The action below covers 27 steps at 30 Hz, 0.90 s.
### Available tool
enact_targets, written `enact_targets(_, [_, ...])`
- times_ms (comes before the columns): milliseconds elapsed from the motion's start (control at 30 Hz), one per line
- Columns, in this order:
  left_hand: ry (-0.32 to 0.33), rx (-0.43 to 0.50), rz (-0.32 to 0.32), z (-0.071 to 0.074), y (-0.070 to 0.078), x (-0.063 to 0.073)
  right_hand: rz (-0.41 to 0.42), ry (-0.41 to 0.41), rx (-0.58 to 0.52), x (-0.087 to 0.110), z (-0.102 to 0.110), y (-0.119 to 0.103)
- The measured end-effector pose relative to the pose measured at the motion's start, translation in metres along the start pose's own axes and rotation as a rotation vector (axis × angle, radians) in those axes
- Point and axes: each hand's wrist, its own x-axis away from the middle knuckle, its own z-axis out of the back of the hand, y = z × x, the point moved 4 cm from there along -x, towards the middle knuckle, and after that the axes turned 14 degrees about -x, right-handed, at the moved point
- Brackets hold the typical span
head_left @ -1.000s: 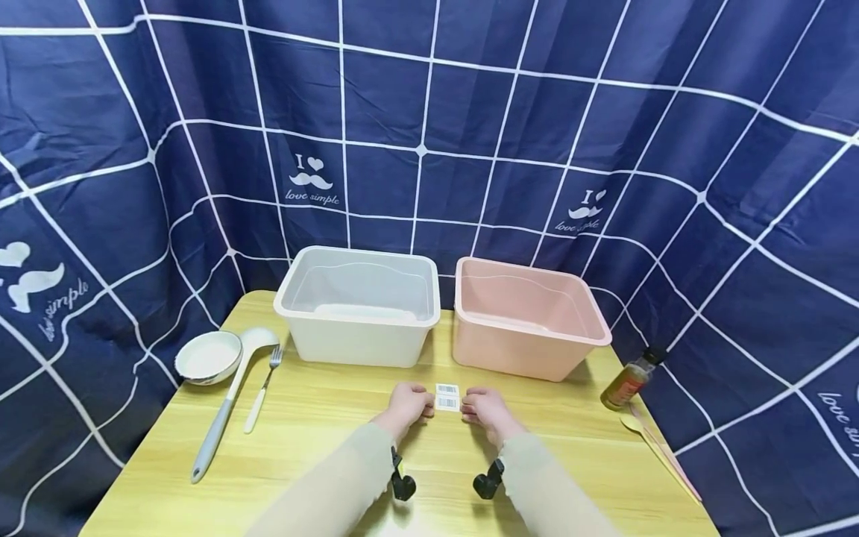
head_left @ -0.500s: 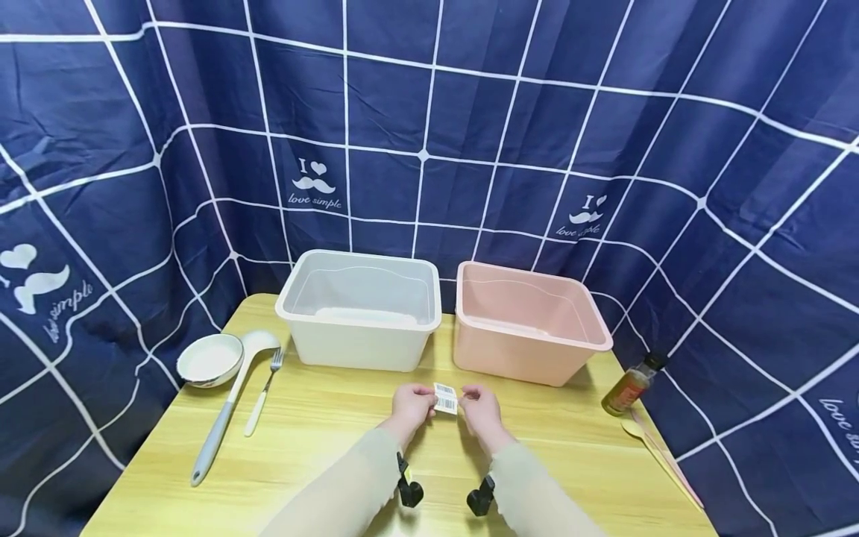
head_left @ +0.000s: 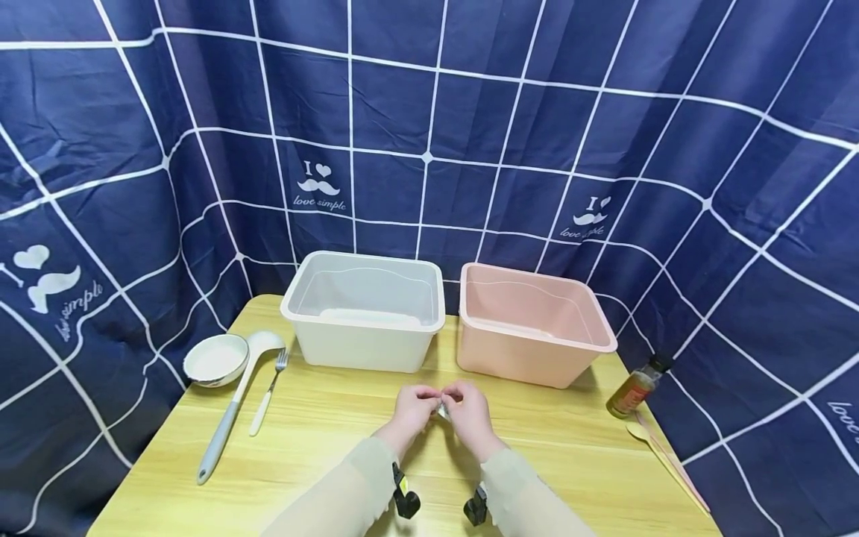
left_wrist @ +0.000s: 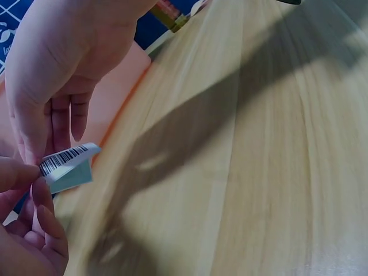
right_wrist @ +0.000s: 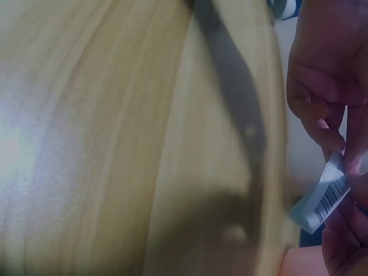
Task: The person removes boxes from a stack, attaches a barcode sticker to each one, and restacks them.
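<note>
Between the two hands, raised over the table, is a small white barcode label on a pale backing, bent so that its layers stand apart at one end. My left hand pinches it between thumb and forefinger. The right hand meets it from the other side, thumb and fingertip pinching the same edge. Fingers hide most of the label in the head view; its stripes show in the right wrist view, where the right hand is at the lower right.
Behind the hands stand a white bin and a pink bin. At left lie a bowl, a ladle and a fork. A bottle and a wooden spoon are at the right edge.
The label lay flat on the table between the hands, then was lifted by the left hand. The right hand has moved left to it, and both hands now pinch it, fingertips together.
</note>
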Motion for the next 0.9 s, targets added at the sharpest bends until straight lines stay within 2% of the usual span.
enact_targets(300, [-0.016,0.005,-0.008,0.001,-0.006,0.0,-0.053,0.028,-0.078,-0.001,0.003,0.012])
enact_targets(367, [-0.019,0.004,-0.01,0.002,-0.007,0.0,-0.078,0.016,-0.085,-0.001,0.003,0.014])
enact_targets(533, [-0.033,-0.003,-0.028,0.003,-0.007,0.001,-0.066,-0.046,-0.076,-0.001,0.001,0.015])
enact_targets(633, [-0.036,-0.008,-0.035,0.004,-0.006,0.003,-0.077,-0.054,-0.075,-0.001,0.0,0.016])
enact_targets(767, [-0.044,-0.002,-0.018,0.004,-0.006,0.004,-0.096,-0.022,-0.072,0.0,0.002,0.017])
enact_targets(900, [-0.03,-0.014,-0.025,0.006,-0.008,0.004,-0.107,0.072,-0.069,-0.001,0.008,0.016])
